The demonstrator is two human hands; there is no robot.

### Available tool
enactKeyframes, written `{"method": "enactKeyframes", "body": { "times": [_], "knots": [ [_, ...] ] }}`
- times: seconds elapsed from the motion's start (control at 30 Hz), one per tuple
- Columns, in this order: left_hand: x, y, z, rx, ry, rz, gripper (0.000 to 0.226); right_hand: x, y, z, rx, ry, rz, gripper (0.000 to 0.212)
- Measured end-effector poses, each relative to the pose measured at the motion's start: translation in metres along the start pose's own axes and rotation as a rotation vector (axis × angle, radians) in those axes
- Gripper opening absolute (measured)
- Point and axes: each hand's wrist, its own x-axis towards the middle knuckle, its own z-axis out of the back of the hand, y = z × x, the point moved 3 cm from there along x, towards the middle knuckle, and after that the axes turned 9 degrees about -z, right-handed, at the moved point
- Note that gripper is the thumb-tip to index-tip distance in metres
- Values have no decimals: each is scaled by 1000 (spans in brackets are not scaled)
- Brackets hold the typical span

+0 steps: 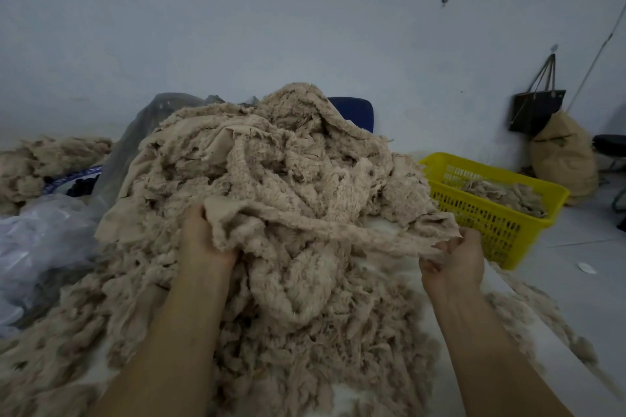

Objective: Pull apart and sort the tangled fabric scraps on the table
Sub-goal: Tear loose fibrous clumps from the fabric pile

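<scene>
A big heap of tangled beige fleecy fabric scraps (271,159) covers the white table (382,223). One long beige scrap (338,223) is stretched across the front of the heap between my two hands. My left hand (203,240) grips its left end, fingers buried in the cloth. My right hand (452,261) pinches its frayed right end, just off the heap's right side. Shredded scraps lie loose below my forearms.
A yellow plastic basket (491,213) with some beige scraps in it stands right of the table. Clear plastic bags (40,240) lie at the left, with another scrap pile (44,162) behind. A blue chair back (355,112), a dark hanging bag (535,108) and a tan sack (562,152) stand by the wall.
</scene>
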Motion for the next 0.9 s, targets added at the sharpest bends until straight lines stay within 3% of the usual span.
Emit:
{"method": "enactKeyframes", "body": {
  "times": [0.07,0.13,0.23,0.3,0.33,0.43,0.5,0.57,0.63,0.67,0.73,0.8,0.83,0.9],
  "knots": [
    [-5,4,-6,565,51,-172,25,-6,0,-12,-70,106,31,33],
    [-19,11,-25,1043,224,-465,16,-16,-4,-30,-140,212,46,56],
    [-48,45,-50,1217,869,-446,58,-37,-11,-61,-176,384,42,61],
    [-58,65,-56,1299,1101,-412,71,-49,-14,-73,-149,456,11,58],
    [-60,74,-57,1321,1140,-399,66,-55,-15,-76,-141,487,10,55],
    [-57,88,-57,1348,1022,-486,24,-62,-16,-77,-128,572,22,52],
    [-41,80,-53,1378,803,-532,24,-61,-10,-70,-41,591,10,55],
    [-19,56,-44,1339,446,-516,33,-57,1,-58,76,564,19,58],
    [-10,25,-38,1007,232,-442,36,-50,13,-45,44,512,50,58],
    [-11,16,-43,774,223,-392,39,-48,16,-43,-140,450,118,56],
    [-17,7,-60,451,288,-252,36,-48,7,-45,-859,384,277,44],
    [-29,6,-78,296,335,-130,23,-58,-15,-52,-1416,491,431,38],
    [-32,6,-84,251,337,-88,24,-65,-26,-55,-1476,591,488,34],
    [-37,4,-89,166,341,-13,30,-85,-45,-64,-1345,803,451,27]
  ]
}}
